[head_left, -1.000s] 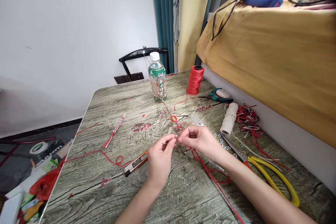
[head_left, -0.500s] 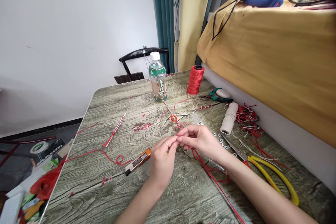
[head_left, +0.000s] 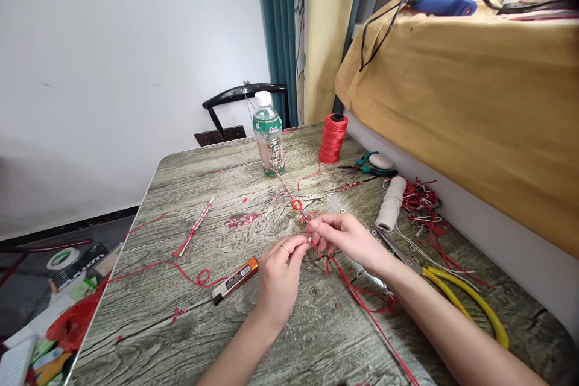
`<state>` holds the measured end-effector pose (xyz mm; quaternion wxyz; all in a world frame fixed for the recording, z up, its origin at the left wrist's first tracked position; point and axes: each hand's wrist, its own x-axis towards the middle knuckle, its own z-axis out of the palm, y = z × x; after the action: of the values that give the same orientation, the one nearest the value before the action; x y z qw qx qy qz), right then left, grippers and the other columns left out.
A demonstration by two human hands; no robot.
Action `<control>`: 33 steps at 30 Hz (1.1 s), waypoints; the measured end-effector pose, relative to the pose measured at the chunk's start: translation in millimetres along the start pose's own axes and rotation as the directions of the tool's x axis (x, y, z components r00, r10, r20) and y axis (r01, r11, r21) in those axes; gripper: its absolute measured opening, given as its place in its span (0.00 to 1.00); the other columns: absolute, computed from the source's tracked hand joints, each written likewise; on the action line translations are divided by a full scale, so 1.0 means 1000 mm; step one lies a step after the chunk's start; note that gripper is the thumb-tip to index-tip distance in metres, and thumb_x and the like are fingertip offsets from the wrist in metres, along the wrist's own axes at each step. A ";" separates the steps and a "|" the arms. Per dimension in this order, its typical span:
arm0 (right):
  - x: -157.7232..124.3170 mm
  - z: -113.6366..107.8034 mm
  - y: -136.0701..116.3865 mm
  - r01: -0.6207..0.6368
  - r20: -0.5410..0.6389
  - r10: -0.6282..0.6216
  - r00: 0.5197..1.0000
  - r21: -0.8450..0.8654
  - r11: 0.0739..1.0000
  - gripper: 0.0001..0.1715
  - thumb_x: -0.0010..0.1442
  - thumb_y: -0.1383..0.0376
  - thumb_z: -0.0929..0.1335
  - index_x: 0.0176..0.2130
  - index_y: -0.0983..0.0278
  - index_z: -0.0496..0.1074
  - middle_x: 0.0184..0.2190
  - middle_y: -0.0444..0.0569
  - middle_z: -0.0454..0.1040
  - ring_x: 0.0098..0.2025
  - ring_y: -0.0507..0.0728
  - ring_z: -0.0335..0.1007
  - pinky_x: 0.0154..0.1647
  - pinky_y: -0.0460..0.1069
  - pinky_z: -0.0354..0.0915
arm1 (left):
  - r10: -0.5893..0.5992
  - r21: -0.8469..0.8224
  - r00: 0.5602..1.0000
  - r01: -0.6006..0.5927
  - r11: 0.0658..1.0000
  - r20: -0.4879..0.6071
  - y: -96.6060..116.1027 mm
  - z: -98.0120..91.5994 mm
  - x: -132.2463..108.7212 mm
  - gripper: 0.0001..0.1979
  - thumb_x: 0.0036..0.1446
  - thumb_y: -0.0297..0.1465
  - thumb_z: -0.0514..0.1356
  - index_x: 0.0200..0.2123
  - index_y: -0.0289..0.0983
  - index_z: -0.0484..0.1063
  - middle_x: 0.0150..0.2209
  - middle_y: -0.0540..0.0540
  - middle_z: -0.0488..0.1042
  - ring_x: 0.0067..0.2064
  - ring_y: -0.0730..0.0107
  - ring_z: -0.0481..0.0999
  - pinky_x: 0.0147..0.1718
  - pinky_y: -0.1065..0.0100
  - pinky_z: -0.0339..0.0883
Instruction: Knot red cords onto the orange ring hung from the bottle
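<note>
My left hand [head_left: 279,271], wearing a ring, pinches a small pale bead-like piece [head_left: 309,240] between thumb and fingertips. Just beside it, my right hand [head_left: 347,240] has its thumb and forefinger closed on thin red cord [head_left: 370,312], which trails toward the front edge of the table. Past my fingertips lies an orange-red ring [head_left: 297,205]. A twisted strand links this ring to the green-labelled bottle [head_left: 270,145], which stands upright. Cord partly hides behind my right fingers.
At the right lie yellow-handled scissors [head_left: 488,313], a white thread spool [head_left: 391,204], red and white scraps [head_left: 418,200] and teal pliers [head_left: 363,161]. A red spool [head_left: 333,140] stands behind. Leftward are a slim orange-and-silver item [head_left: 235,280] and a braided piece [head_left: 198,223].
My fingertips have moved slightly apart. The pale piece now shows at my left fingertips, and my right thumb has shifted up along the cord. The whole view has shifted a little.
</note>
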<state>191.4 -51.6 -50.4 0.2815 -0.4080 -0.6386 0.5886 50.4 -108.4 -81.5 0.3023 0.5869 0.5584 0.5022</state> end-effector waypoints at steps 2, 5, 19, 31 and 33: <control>0.001 0.001 0.002 0.033 0.002 -0.033 0.999 -0.006 0.999 0.14 0.53 0.59 0.64 0.27 0.67 0.69 0.22 0.44 0.67 0.24 0.48 0.61 0.26 0.43 0.58 | 0.018 0.031 1.000 -0.018 0.999 0.021 -0.001 0.000 0.000 0.08 0.52 0.29 0.55 0.34 0.40 0.73 0.32 0.47 0.75 0.33 0.69 0.72 0.35 0.69 0.65; 0.002 0.001 0.002 0.065 -0.069 -0.065 0.995 0.003 0.998 0.10 0.52 0.63 0.64 0.25 0.67 0.69 0.22 0.43 0.67 0.25 0.48 0.60 0.26 0.43 0.57 | 0.013 0.054 0.999 -0.015 0.998 0.034 -0.003 0.001 0.000 0.08 0.52 0.29 0.54 0.34 0.39 0.72 0.32 0.48 0.74 0.33 0.70 0.72 0.35 0.69 0.65; 0.002 -0.030 -0.005 0.311 -0.548 0.002 0.836 0.478 0.822 0.08 0.54 0.62 0.62 0.27 0.65 0.61 0.18 0.42 0.67 0.17 0.46 0.57 0.17 0.41 0.53 | -0.031 -0.013 0.992 0.033 0.999 0.119 -0.002 0.001 -0.002 0.07 0.54 0.30 0.53 0.32 0.38 0.70 0.39 0.46 0.68 0.32 0.75 0.69 0.27 0.73 0.66; 0.005 -0.070 0.009 0.310 -0.840 -0.132 0.526 0.045 0.950 0.12 0.52 0.61 0.65 0.23 0.66 0.64 0.16 0.39 0.57 0.17 0.45 0.47 0.15 0.41 0.44 | -0.334 -0.357 0.900 0.421 0.834 0.281 0.001 0.003 0.005 0.09 0.48 0.34 0.58 0.29 0.34 0.70 0.27 0.50 0.68 0.21 0.81 0.63 0.19 0.75 0.62; 0.005 -0.075 0.010 0.247 -0.871 -0.211 0.443 -0.107 0.963 0.11 0.51 0.61 0.65 0.25 0.66 0.66 0.18 0.40 0.60 0.19 0.46 0.51 0.17 0.42 0.48 | -0.355 -0.393 0.887 0.451 0.801 0.295 0.000 0.003 0.005 0.09 0.47 0.34 0.58 0.30 0.33 0.71 0.22 0.52 0.66 0.20 0.80 0.62 0.19 0.76 0.61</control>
<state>254.2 -8.5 -49.7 0.6515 -0.5555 -0.4434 0.2653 52.8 -103.0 -81.0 0.5866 0.4167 0.5043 0.4775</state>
